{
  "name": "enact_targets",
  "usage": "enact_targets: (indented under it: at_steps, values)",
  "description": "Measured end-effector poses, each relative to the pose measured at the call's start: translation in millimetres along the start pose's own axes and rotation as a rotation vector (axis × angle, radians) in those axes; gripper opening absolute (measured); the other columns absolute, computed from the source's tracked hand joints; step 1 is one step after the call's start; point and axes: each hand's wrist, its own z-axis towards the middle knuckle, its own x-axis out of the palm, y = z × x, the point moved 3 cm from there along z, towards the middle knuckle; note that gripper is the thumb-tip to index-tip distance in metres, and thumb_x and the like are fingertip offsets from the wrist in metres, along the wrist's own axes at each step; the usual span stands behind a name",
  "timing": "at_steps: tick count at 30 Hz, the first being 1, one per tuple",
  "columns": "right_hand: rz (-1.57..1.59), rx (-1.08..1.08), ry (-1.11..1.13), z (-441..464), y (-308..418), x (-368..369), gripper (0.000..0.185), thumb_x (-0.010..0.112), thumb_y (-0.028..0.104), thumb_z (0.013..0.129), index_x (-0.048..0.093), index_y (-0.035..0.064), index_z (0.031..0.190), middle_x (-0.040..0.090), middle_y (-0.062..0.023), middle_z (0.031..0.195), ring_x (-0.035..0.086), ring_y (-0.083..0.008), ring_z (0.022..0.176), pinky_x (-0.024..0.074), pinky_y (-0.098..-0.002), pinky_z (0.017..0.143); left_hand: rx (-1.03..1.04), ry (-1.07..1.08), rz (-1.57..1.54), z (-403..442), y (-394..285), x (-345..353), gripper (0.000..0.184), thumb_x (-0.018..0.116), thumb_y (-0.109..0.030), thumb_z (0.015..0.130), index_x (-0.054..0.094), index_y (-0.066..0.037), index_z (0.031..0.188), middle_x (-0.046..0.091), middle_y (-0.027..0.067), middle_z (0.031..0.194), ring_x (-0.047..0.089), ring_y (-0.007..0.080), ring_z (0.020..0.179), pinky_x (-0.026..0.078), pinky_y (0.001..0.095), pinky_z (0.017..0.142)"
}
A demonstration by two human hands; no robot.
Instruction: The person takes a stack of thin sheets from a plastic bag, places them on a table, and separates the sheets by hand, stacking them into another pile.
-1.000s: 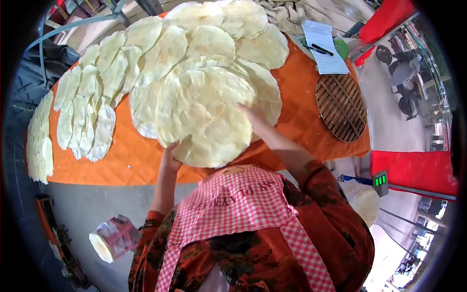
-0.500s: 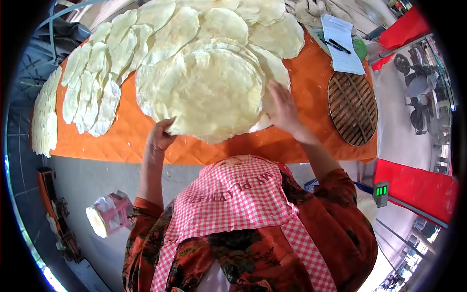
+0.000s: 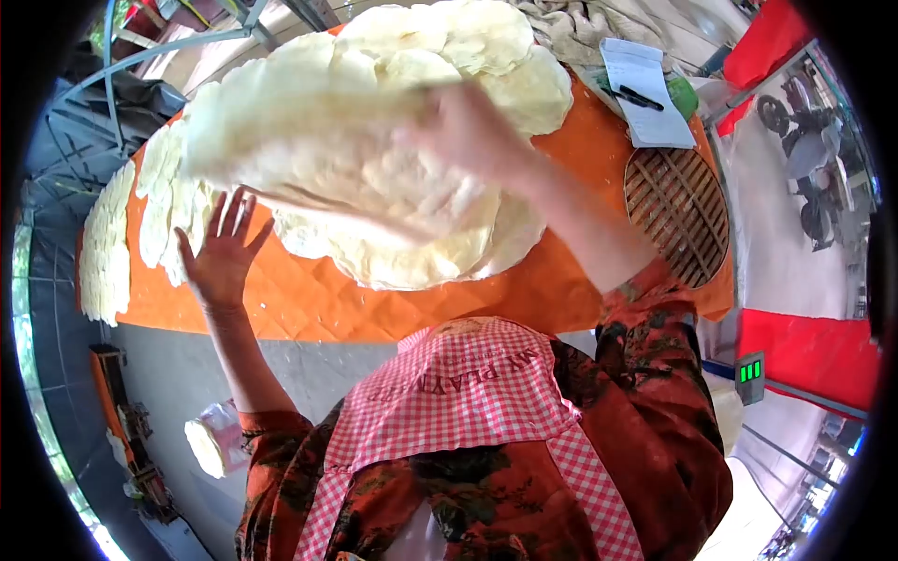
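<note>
My right hand [image 3: 472, 136], smeared by motion, grips the edge of a large, thin, round flatbread [image 3: 337, 182]. The sheet is tilted up off the table and blurred, so its far edge is hard to make out. Under it, a stack of pale flatbreads [image 3: 412, 271] lies near the front of the orange-covered table [image 3: 374, 313]. My left hand [image 3: 222, 257] is raised at the left with its fingers spread and nothing in it. It is beside the lifted sheet, near the narrow overlapping flatbreads [image 3: 154, 238]; whether it touches any bread I cannot tell.
More overlapping flatbreads [image 3: 468, 42] cover the back of the table. On the right are a round slatted rack [image 3: 678, 215], a paper sheet [image 3: 636, 70] and a black pen [image 3: 641, 97]. A stool [image 3: 215, 439] with a plastic bag stands on the floor at lower left.
The top flatbread has been lifted off the stack and swung up and left by my right hand. My left hand has let go of the bread edge, moved left and opened.
</note>
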Motion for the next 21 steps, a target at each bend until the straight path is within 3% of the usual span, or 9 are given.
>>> enact_targets:
  at_steps: [2,3,4,5,6,8,12,15,21]
  values:
    - [0.183,0.216,0.028,38,-37,-11,0.028,0.076,0.015,0.069,0.068,-0.0019,0.089,0.07,-0.011,0.078,0.066,-0.0182,0.066,0.0534,-0.0317,0.065,0.216,-0.494,0.568,-7,19,-64,0.075,0.047,-0.051,0.09,0.03,-0.001,0.144,0.028,0.0137,0.152,0.024,0.0291,0.141,0.02,0.0623,0.11]
    - [0.465,0.278,0.083,42,-51,-13,0.032,0.079,0.016,0.066,0.069,-0.0016,0.091,0.07,-0.0086,0.08,0.066,-0.017,0.07,0.053,-0.03,0.068,0.154,-0.48,0.589,-12,44,-106,0.07,0.047,-0.043,0.093,0.027,-0.001,0.146,0.026,0.0115,0.153,0.025,0.0262,0.141,0.02,0.0558,0.112]
    - [0.424,0.362,0.121,46,-76,-11,0.036,0.079,0.014,0.067,0.068,-0.0009,0.098,0.07,-0.0087,0.084,0.066,-0.0176,0.074,0.053,-0.0315,0.073,0.038,-0.325,0.264,-2,87,-236,0.063,0.045,-0.036,0.096,0.027,-0.003,0.146,0.024,0.0094,0.154,0.026,0.0236,0.14,0.022,0.0476,0.114]
    - [0.425,0.456,0.113,37,-93,-5,0.039,0.078,0.013,0.068,0.066,-0.0011,0.103,0.07,-0.0092,0.087,0.066,-0.018,0.078,0.0525,-0.0323,0.076,-0.011,-0.541,0.349,-22,105,-110,0.059,0.043,-0.032,0.097,0.029,-0.004,0.146,0.027,0.0102,0.153,0.029,0.0242,0.138,0.023,0.0412,0.114]
    - [0.421,0.554,0.114,24,-113,3,0.043,0.077,0.012,0.069,0.065,-0.0012,0.108,0.07,-0.0097,0.09,0.066,-0.0184,0.081,0.0519,-0.0331,0.078,-0.09,-0.406,0.082,-26,136,-140,0.054,0.044,-0.03,0.096,0.035,-0.003,0.142,0.037,0.0133,0.147,0.036,0.0257,0.134,0.028,0.0433,0.113]
    - [0.54,0.598,0.163,-13,-185,28,0.046,0.075,0.009,0.072,0.061,-0.0017,0.115,0.068,-0.0112,0.1,0.065,-0.0193,0.088,0.0515,-0.0351,0.081,-0.202,-0.421,0.001,-34,172,-132,0.041,0.047,-0.024,0.094,0.049,-0.002,0.129,0.057,0.0129,0.126,0.055,0.0282,0.115,0.045,0.0454,0.099]
    - [0.786,0.991,0.124,-98,-273,54,0.043,0.069,0.014,0.08,0.059,-0.0024,0.118,0.065,-0.0117,0.11,0.064,-0.0235,0.096,0.0514,-0.0368,0.081,-0.345,-0.54,0.13,-39,228,-189,0.039,0.06,-0.006,0.084,0.052,0.006,0.121,0.062,0.016,0.113,0.062,0.0293,0.101,0.052,0.043,0.089]
    - [0.935,1.048,0.047,-114,-277,43,0.048,0.065,0.015,0.084,0.052,-0.003,0.126,0.063,-0.0123,0.116,0.06,-0.0224,0.108,0.0488,-0.0356,0.09,-0.353,-0.56,0.048,-40,224,-179,0.043,0.056,-0.001,0.083,0.049,0.002,0.125,0.061,0.0172,0.113,0.062,0.0293,0.098,0.053,0.0424,0.086]
    - [0.412,0.799,-0.154,-130,-235,73,0.049,0.07,0.021,0.08,0.056,-0.0048,0.119,0.064,-0.01,0.106,0.062,-0.0208,0.094,0.0482,-0.0333,0.085,-0.223,-0.646,0.385,-25,224,-149,0.043,0.058,-0.004,0.085,0.049,0.003,0.126,0.061,0.0176,0.113,0.062,0.0298,0.099,0.053,0.0428,0.086]
